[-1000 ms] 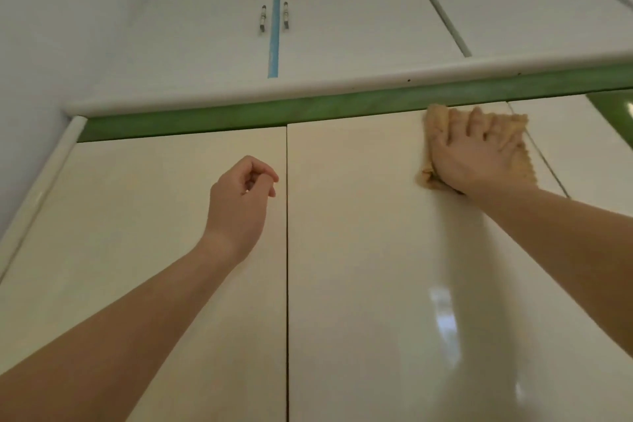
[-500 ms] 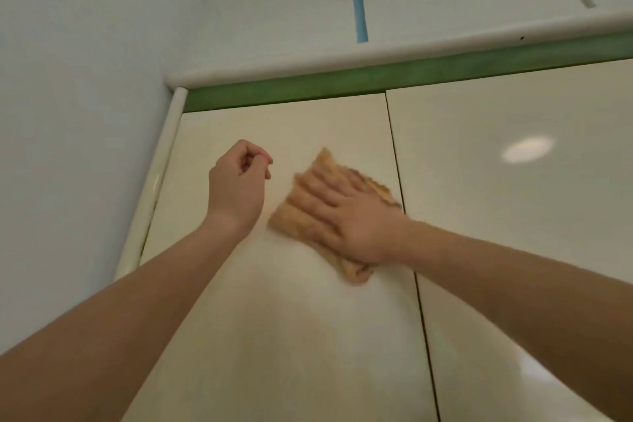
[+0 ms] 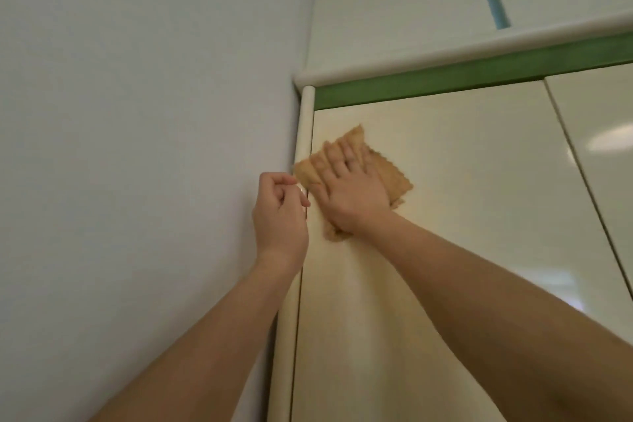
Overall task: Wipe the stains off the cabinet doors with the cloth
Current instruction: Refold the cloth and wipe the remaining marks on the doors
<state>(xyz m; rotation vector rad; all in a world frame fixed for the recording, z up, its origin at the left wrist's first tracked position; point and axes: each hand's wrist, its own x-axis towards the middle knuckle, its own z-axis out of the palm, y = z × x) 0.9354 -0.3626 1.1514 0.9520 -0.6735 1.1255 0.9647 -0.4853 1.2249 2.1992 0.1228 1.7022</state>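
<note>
Right hand (image 3: 349, 195), fingers flat, presses frayed tan fabric cloth (image 3: 394, 175) under its palm onto glossy cream cabinet door (image 3: 445, 216); left hand (image 3: 279, 212) beside it curled, empty; unpinned cloth corners could bunch, skipping stains.

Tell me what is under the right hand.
Under the right hand lies a tan, wavy-edged cloth, pressed flat against the glossy cream cabinet door. The door surface beneath the cloth is covered, so any stain there cannot be seen.
</note>
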